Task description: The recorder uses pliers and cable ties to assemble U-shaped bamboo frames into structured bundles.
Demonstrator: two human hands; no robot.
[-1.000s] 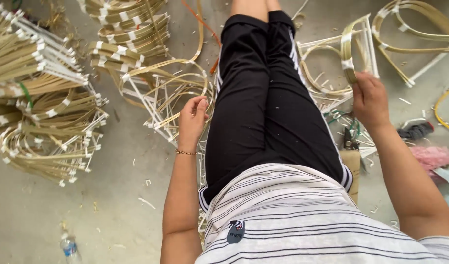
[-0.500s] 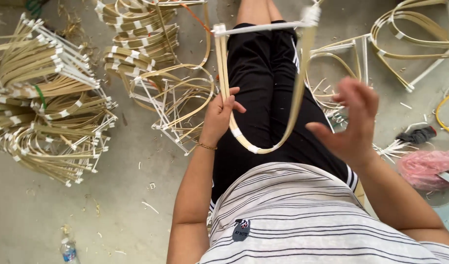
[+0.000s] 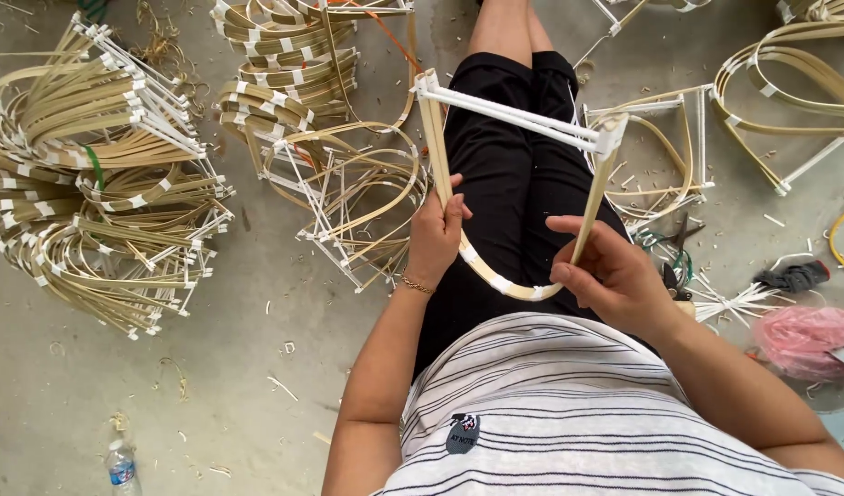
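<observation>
I sit on a concrete floor with my legs in black trousers [image 3: 523, 174] stretched out ahead. Over my lap I hold a U-shaped bamboo frame [image 3: 509, 285], a bent pale strip closed at the top by a white crossbar [image 3: 514, 115]. My left hand [image 3: 436, 239] grips the frame's left arm. My right hand [image 3: 610, 271] pinches its right arm between thumb and fingers. A thin bracelet sits on my left wrist.
Stacks of finished bamboo frames [image 3: 100, 184] lie at the left, more [image 3: 293, 64] at top centre, loose ones [image 3: 357, 202] beside my left leg and others [image 3: 789, 83] at the right. Pliers [image 3: 674, 266], a pink bag [image 3: 808, 335] and a water bottle [image 3: 120, 467] lie on the floor.
A second ago both hands reached down at my sides. They have lifted one frame over my lap, and my right hand, open half a second ago, now closes on its right arm.
</observation>
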